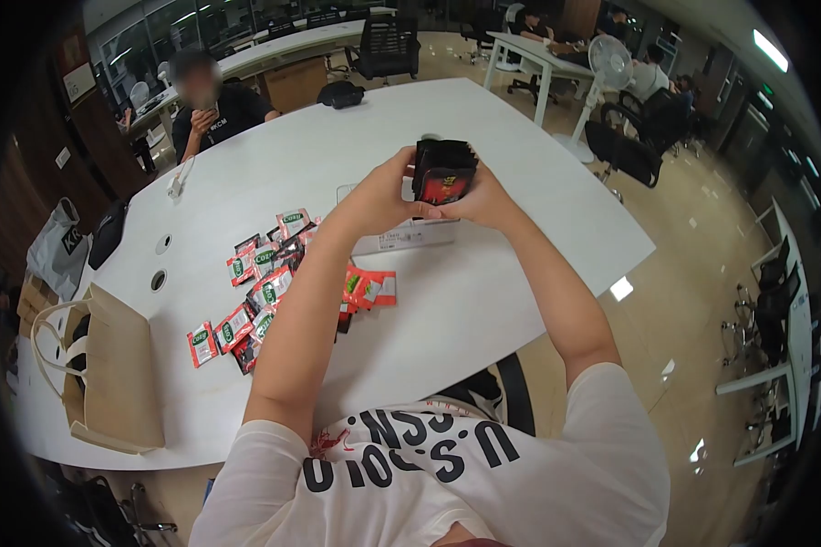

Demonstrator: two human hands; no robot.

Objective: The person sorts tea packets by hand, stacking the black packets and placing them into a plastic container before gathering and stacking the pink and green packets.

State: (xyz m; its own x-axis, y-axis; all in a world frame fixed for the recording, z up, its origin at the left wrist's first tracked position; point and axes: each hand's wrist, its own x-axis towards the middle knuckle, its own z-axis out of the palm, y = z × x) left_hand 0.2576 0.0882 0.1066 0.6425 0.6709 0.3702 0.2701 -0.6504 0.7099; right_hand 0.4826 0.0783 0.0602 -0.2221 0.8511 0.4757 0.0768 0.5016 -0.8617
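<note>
Above the white table, a stack of black-and-red sachets (pixel 444 182) is held between both hands. My left hand (pixel 388 193) is closed around the stack's left side, its thumb along the bottom edge. Opposite it, my right hand (pixel 485 196) closes on the right side, and the two thumbs nearly meet. Just below the hands stands a white box (pixel 417 238) with small print, partly hidden by my left forearm. Left of that forearm lies a loose pile of red, white and black sachets (pixel 265 292), some with green labels. More red sachets (pixel 370 287) lie right of the forearm.
A beige tote bag (pixel 114 374) stands at the table's (pixel 538 228) left edge. A white charger (pixel 175 187) and a black pouch (pixel 341 95) lie farther back. Across the table sits a person (pixel 214 123). A white fan (pixel 608 62) and office chairs (pixel 622 150) are beyond the right edge.
</note>
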